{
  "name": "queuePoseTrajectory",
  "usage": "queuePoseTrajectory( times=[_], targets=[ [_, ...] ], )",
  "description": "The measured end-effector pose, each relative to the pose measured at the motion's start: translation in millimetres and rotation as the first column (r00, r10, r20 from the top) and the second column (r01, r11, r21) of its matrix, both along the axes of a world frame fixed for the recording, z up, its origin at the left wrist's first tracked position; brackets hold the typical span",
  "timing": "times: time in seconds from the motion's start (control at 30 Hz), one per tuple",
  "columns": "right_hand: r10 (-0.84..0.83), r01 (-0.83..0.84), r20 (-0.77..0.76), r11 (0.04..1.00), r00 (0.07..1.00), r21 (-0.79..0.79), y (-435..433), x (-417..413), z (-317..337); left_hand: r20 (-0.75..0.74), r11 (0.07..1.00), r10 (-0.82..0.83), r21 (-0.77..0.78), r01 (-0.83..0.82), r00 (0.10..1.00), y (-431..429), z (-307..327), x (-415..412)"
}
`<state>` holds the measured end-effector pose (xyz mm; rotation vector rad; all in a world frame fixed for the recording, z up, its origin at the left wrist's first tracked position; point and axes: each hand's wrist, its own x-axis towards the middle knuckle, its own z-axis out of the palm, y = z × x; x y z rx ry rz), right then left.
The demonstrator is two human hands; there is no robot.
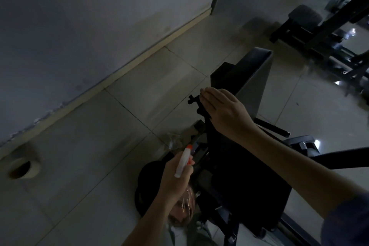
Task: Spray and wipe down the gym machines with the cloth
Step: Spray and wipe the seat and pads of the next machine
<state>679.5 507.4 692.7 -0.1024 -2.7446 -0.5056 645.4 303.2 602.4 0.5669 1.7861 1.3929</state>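
Note:
My left hand point(175, 182) grips a spray bottle point(183, 163) with a white and orange head, its nozzle aimed at the dark frame of the gym machine point(253, 78). The clear bottle body hangs below my fist. My right hand point(223, 112) lies flat, fingers straight, on top of the machine's upper edge beside the grey padded backrest. A dark cloth point(201, 110) seems to hang from under its fingers, but the dim light makes cloth and frame hard to tell apart.
A black weight plate point(142, 185) lies on the tiled floor below my left hand. A wall point(79, 16) with a pale skirting runs along the left, with a round drain hole point(22, 169) at its foot. Another machine point(311, 26) stands at the back right.

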Motion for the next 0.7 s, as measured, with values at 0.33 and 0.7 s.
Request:
queuePoseTrajectory(
  times=[0.33, 0.7],
  targets=[
    [-0.158, 0.041, 0.215, 0.883, 0.964, 0.468, -12, 4, -14, 0.029, 0.995, 0.097, -0.037, -0.096, 0.995, 5, 0, -9],
    [-0.229, -0.007, 0.360, 0.836, 0.904, 0.548, -38, 6, -22, 0.002, 0.995, 0.089, 0.055, -0.089, 0.996, -7, 3, -7]
  ],
)
